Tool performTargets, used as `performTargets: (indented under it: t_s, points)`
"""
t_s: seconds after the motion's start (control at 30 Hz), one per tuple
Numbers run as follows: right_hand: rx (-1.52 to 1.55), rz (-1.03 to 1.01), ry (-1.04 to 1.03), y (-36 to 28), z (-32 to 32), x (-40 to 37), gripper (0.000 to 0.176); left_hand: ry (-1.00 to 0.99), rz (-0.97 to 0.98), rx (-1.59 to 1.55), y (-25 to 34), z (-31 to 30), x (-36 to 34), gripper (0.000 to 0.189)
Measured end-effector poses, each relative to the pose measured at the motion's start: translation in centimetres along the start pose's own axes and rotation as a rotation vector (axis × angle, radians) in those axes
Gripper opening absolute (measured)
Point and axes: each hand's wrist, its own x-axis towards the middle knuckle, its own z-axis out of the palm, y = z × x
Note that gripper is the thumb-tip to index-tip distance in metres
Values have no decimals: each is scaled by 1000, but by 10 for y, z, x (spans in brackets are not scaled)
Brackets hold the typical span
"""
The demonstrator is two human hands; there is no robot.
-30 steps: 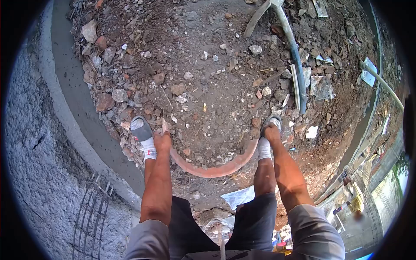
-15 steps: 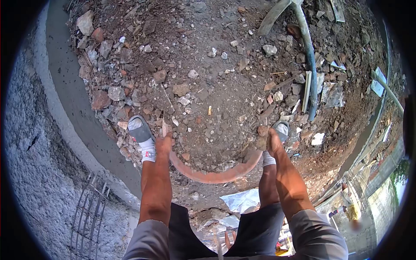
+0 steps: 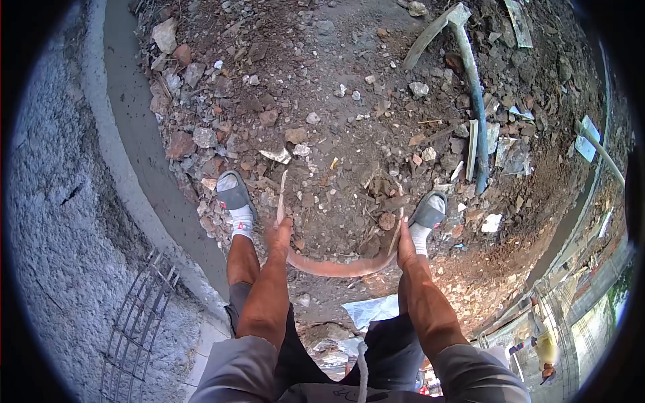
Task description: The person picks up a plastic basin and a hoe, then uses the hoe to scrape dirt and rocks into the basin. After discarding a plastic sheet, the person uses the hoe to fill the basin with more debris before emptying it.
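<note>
A reddish, curved rim [image 3: 339,269] of what looks like a shallow pan lies low between the feet, with soil and stones inside it. My left hand [image 3: 279,234] is closed on the left side of this rim, where a pale, narrow edge runs up from the fingers. On the right side, my right hand [image 3: 406,248] grips the rim beside a clump of dirt and a reddish stone [image 3: 387,221]. Most of the fingers are hidden on both hands. Each hand is just inside a sandalled foot.
Rubble and soil [image 3: 336,127] spread ahead. A wooden-handled tool [image 3: 478,101] lies at upper right, and another handle [image 3: 605,153] farther right. A concrete ledge [image 3: 121,154] and a steel bar cage [image 3: 138,322] are at left. Another person [image 3: 545,350] is at lower right.
Both hands have come closer together, the left one moving right and the right one slightly left and down. The rim looks narrower, and a pale edge now shows above my left hand.
</note>
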Motion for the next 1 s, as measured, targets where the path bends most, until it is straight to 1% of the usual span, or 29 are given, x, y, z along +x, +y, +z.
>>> performTargets:
  t_s: [0.03, 0.07, 0.1, 0.13, 0.17, 0.2, 0.27, 0.37, 0.4, 0.43, 0.5, 0.53, 0.57, 0.6, 0.63, 0.67, 0.7, 0.73, 0.77, 0.8, 0.83, 0.87, 0.9, 0.97, 1.0]
  points:
    - [-8, 17, 3, -14, 11, -16, 79, 9, 2, 27, -2, 0, -6, 25]
    - [54, 44, -29, -26, 16, -37, 79, -37, 36, -65, -3, -1, -10, 26]
    - [114, 75, -62, -42, 25, -61, 80, -50, 39, -61, -3, -3, -17, 26]
    - [102, 5, -95, -30, 15, -47, 82, -64, 47, -55, 0, -6, -24, 26]
    - [87, -29, -92, -24, 5, -29, 88, -81, 66, -48, 7, -6, -28, 26]
    - [73, -56, -83, -30, 6, -36, 94, -90, 92, -82, 20, -4, -43, 27]
    - [42, -173, -83, -42, 4, -58, 101, -95, 121, -45, 39, -5, -64, 27]
    - [-125, -283, 66, -90, 7, -108, 100, -101, 201, -22, 77, 1, -95, 28]
    - [-98, -286, -3, -103, 3, -120, 96, -97, 210, -21, 85, 1, -106, 27]
    - [-168, -331, -3, -115, -3, -138, 94, -87, 208, -26, 87, -1, -121, 27]
    - [-310, -456, 6, -158, -12, -189, 91, -63, 299, -169, 95, 1, -157, 21]
    - [-310, -488, 43, -176, -14, -220, 88, -57, 335, -236, 94, -1, -183, 20]
    - [-406, -577, 52, -201, -23, -259, 85, -50, 360, -299, 87, 0, -214, 18]
    - [-488, -638, 6, -225, -37, -287, 84, -90, 373, -383, 85, -3, -247, 18]
    - [-561, -692, -43, -242, -45, -306, 83, -58, 374, -467, 81, 0, -270, 18]
    - [-630, -765, -55, -255, -58, -301, 83, -27, 357, -551, 69, 7, -295, 18]
    - [-784, -819, -35, -278, -62, -344, 84, 8, 336, -655, 60, 18, -314, 19]
    - [-816, -880, -36, -290, -66, -363, 84, 12, 295, -708, 54, 26, -334, 21]
    - [-891, -909, -16, -303, -76, -357, 81, -23, 275, -825, 49, 35, -360, 25]
    - [-992, -998, 12, -312, -76, -385, 76, -83, 272, -918, 32, 50, -366, 28]
    - [-989, -1036, -22, -314, -70, -410, 71, -78, 218, -965, 21, 60, -376, 27]
    - [-1011, -1043, -54, -321, -72, -413, 67, -124, 188, -1020, 10, 73, -387, 26]
    - [-1051, -1033, -87, -329, -78, -407, 66, -188, 213, -1118, -6, 87, -394, 24]
    - [-1114, -1093, -128, -333, -77, -405, 62, -196, 82, -1228, -19, 101, -420, 22]
    - [-1131, -1023, -117, -332, -75, -403, 61, -223, 54, -1264, -40, 119, -413, 20]
